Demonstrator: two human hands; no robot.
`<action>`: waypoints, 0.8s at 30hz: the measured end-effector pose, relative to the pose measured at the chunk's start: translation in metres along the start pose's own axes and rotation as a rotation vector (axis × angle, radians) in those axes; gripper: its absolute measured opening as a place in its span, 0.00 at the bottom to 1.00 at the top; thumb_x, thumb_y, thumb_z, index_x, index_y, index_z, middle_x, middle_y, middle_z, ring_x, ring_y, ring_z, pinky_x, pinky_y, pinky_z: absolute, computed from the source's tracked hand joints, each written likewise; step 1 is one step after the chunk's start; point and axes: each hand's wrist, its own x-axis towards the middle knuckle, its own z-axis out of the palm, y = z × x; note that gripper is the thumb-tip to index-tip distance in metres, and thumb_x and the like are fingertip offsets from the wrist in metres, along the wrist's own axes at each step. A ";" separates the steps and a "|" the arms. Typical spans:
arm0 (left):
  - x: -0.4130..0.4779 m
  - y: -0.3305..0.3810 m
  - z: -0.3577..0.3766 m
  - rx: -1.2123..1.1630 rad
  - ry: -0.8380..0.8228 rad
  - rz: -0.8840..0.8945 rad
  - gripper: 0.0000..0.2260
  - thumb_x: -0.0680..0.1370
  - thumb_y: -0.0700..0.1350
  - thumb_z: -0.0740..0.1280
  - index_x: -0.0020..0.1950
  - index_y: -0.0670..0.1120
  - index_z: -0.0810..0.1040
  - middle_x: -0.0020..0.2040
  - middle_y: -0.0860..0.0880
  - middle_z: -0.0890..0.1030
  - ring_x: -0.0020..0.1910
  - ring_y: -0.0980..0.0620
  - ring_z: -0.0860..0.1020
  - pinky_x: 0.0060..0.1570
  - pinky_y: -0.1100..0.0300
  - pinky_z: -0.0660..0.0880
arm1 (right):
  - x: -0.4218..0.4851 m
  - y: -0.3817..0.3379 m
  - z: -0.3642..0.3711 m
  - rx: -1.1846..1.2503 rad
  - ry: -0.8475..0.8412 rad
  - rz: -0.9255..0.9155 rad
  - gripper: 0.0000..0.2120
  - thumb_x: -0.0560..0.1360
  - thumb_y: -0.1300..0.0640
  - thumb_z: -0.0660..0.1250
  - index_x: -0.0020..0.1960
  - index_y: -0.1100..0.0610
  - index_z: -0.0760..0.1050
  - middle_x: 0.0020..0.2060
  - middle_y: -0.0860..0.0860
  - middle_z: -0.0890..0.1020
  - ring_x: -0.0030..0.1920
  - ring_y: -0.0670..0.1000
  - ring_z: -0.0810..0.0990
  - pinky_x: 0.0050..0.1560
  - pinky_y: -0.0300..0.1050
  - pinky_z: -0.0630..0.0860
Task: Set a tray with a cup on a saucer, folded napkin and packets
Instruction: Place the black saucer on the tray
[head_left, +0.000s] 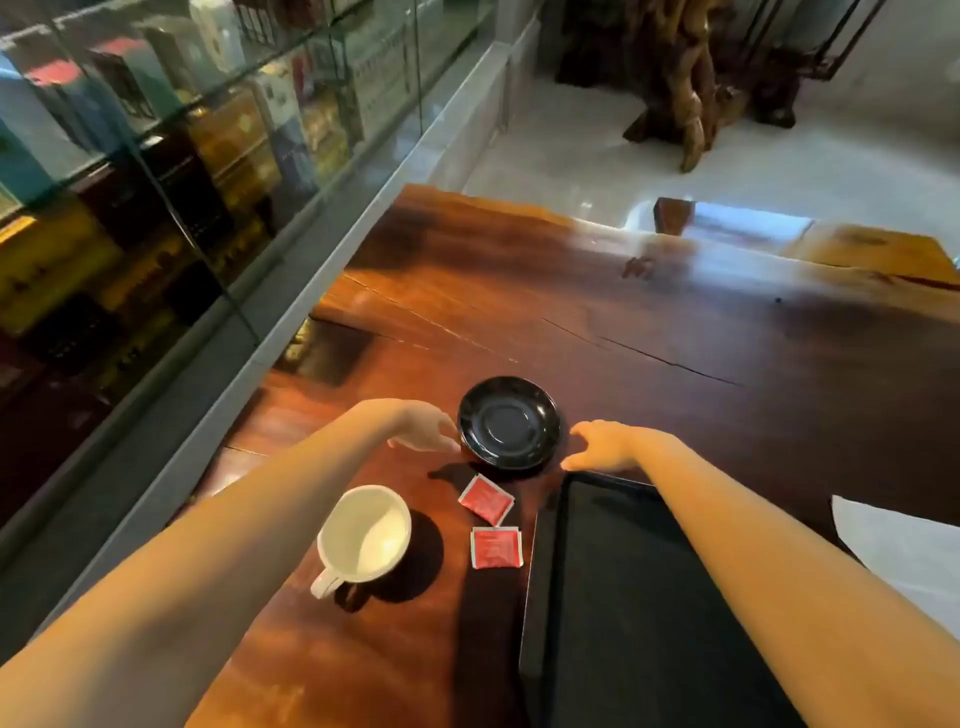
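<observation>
A black saucer (509, 422) lies empty on the dark wooden table (649, 332). My left hand (423, 426) is open at its left rim, fingers apart, touching or nearly touching it. My right hand (605, 444) is open just right of the saucer, above the far end of the black tray (613, 613). A white cup (363, 535) stands upright and empty, handle toward me, left of two red packets (487, 500) (496, 547). A white napkin (904, 545) lies at the right edge.
A glass display case (171, 171) full of boxes runs along the left side of the table. Beyond the table's far edge are a pale tiled floor (571, 130) and a gnarled wooden root stand (691, 78).
</observation>
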 end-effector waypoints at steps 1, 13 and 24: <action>0.004 -0.003 -0.001 0.003 -0.004 -0.010 0.23 0.78 0.57 0.57 0.71 0.49 0.65 0.71 0.47 0.69 0.66 0.45 0.70 0.62 0.46 0.72 | 0.007 0.000 0.000 0.011 0.006 0.008 0.34 0.75 0.44 0.62 0.74 0.58 0.56 0.73 0.58 0.63 0.70 0.59 0.65 0.69 0.56 0.65; 0.085 -0.016 -0.014 -0.104 0.285 -0.103 0.23 0.78 0.52 0.62 0.68 0.41 0.69 0.67 0.41 0.74 0.65 0.42 0.72 0.62 0.53 0.69 | 0.090 0.012 -0.006 0.074 0.084 0.044 0.24 0.76 0.52 0.64 0.66 0.64 0.66 0.61 0.62 0.74 0.59 0.61 0.74 0.57 0.52 0.72; 0.114 -0.004 0.004 -0.450 0.404 -0.147 0.18 0.70 0.37 0.69 0.60 0.40 0.74 0.59 0.41 0.78 0.57 0.42 0.76 0.49 0.56 0.71 | 0.115 0.000 0.001 0.416 0.132 0.082 0.12 0.75 0.66 0.58 0.58 0.64 0.65 0.54 0.64 0.75 0.45 0.64 0.80 0.41 0.56 0.80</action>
